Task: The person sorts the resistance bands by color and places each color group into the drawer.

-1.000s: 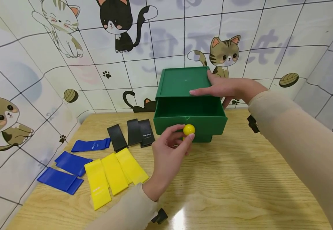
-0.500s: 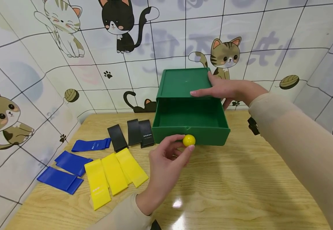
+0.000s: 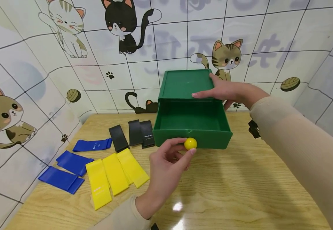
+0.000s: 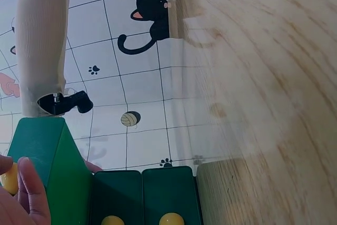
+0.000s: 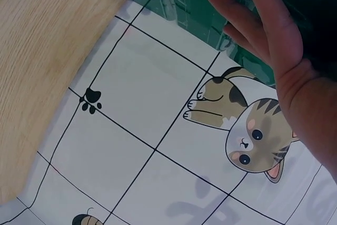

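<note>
Reaching in from seven o'clock in the head view, the left hand (image 3: 166, 164) pinches a glossy round yellow knob (image 3: 190, 143) at its fingertips. The pulled-out green plastic drawer (image 3: 212, 140) lies at one o'clock; beyond, the right hand (image 3: 228, 91) spreads its fingers on the green box-shaped cabinet (image 3: 183, 83). White print on a flat black band (image 3: 147, 134), toward eleven, is too tiny to read.

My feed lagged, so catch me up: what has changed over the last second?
The left hand, pinching the yellow knob, has drawn back toward the viewer, and the open drawer has slid farther out of the green cabinet. Nothing was newly grasped or released. The right hand still rests on the cabinet; the blue strips, yellow strips and black strips lie as before.
</note>
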Motion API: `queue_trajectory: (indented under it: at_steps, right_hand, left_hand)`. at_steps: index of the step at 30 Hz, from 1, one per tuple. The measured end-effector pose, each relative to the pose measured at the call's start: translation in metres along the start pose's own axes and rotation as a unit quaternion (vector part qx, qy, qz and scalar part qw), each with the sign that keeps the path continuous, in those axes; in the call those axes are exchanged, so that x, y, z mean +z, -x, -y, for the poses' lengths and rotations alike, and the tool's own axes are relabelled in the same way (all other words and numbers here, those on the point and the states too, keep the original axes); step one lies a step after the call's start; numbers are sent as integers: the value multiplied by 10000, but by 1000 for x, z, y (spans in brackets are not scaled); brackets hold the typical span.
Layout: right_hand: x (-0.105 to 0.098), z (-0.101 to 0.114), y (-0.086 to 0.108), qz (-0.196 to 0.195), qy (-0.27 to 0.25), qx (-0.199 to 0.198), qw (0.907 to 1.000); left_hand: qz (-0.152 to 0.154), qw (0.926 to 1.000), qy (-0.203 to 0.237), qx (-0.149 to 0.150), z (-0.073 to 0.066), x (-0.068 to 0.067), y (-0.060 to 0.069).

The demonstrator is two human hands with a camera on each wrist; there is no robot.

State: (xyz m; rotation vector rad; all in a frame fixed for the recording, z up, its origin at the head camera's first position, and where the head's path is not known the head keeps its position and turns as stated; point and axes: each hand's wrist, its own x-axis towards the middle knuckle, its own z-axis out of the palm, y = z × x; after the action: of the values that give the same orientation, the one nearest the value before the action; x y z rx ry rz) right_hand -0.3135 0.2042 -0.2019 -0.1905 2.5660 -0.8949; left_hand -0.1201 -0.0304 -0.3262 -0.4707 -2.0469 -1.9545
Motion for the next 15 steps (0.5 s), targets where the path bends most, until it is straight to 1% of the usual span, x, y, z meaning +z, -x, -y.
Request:
queue_trajectory:
  at_steps: [6, 9, 11, 13, 14, 15]
  right_hand:
    - [0, -3, 0, 49, -29, -97, 9999]
    - [1, -4, -1, 92, -58, -128, 9999]
    - [1, -3, 0, 88, -46, -122, 9999]
    - [2, -3, 0, 77, -42, -113, 9999]
    - [2, -3, 0, 72, -47, -115, 9999]
    - [1, -3, 0, 66, -54, -121, 9999]
  left_hand:
    - [84, 9999, -50, -36, -2, -2, 2]
    - [232, 9995, -85, -195, -6, -6, 3]
    - [347, 9987, -133, -340, -10, -11, 5]
    - [414, 9982, -249, -369, -15, -19, 5]
    - [398, 9983, -299, -307, -18, -24, 5]
    - [356, 9985, -365, -177, -21, -30, 5]
